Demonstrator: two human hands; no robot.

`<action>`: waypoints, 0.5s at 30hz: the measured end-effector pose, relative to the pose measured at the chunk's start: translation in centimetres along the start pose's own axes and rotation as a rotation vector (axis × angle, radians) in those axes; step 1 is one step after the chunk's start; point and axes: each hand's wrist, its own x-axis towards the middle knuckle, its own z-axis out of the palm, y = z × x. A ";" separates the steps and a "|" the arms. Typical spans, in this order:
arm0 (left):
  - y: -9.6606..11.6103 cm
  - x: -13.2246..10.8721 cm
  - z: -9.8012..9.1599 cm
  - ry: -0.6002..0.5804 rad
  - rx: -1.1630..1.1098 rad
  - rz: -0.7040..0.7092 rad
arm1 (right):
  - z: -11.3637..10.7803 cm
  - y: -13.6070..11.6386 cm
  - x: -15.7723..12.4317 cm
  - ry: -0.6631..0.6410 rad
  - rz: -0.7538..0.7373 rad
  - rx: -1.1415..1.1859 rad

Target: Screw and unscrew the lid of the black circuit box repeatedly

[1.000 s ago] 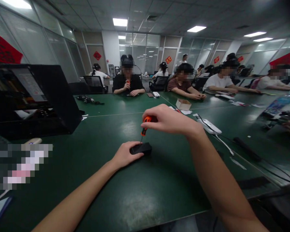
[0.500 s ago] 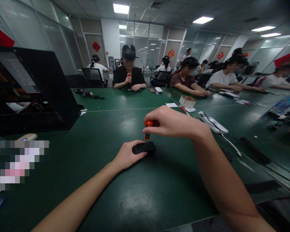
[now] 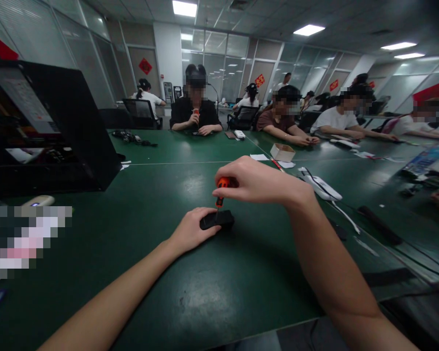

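Note:
A small black box-shaped object (image 3: 225,219) lies on the green tabletop (image 3: 204,273); its exact kind I cannot make out. Thumb and fingers of my left hand (image 3: 192,230) grip its left end from both sides. Above it, my right hand (image 3: 254,183) is closed around the orange-and-black handle of a screwdriver (image 3: 223,184). The screwdriver stands nearly upright, shaft down, its tip at the top of the black object. Whether the tip sits in a screw is too small to tell.
At the left stands a black computer case (image 3: 91,131) with an open side. A white power strip (image 3: 320,188) with cables and a small open box (image 3: 282,152) lie to the right. Across the table sits a person in black (image 3: 195,112); several others sit further right.
The whole view has shifted slightly. My left hand still grips the black object, and the screwdriver in my right hand stays on it, with hardly any visible movement.

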 end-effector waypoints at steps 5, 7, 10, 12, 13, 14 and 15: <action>0.1 -0.4 0.0 0.078 0.056 0.164 | 0.1 -0.3 0.1 0.003 -0.007 0.011; 0.3 -0.5 -0.1 0.106 0.059 0.205 | 0.2 -0.5 0.2 0.008 -0.015 0.021; 0.6 -0.7 -0.2 0.124 0.038 0.255 | 0.3 -0.5 0.4 0.005 -0.024 0.027; 0.8 -0.7 -0.2 0.117 0.020 0.277 | 0.4 -0.5 0.4 -0.003 -0.020 0.028; 0.8 -0.7 -0.3 0.111 0.015 0.284 | 0.4 -0.5 0.5 -0.007 -0.016 0.028; 0.9 -0.7 -0.3 0.107 0.015 0.286 | 0.5 -0.4 0.5 -0.012 -0.015 0.027; 0.9 -0.8 -0.3 0.104 0.016 0.284 | 0.5 -0.4 0.5 -0.018 -0.014 0.027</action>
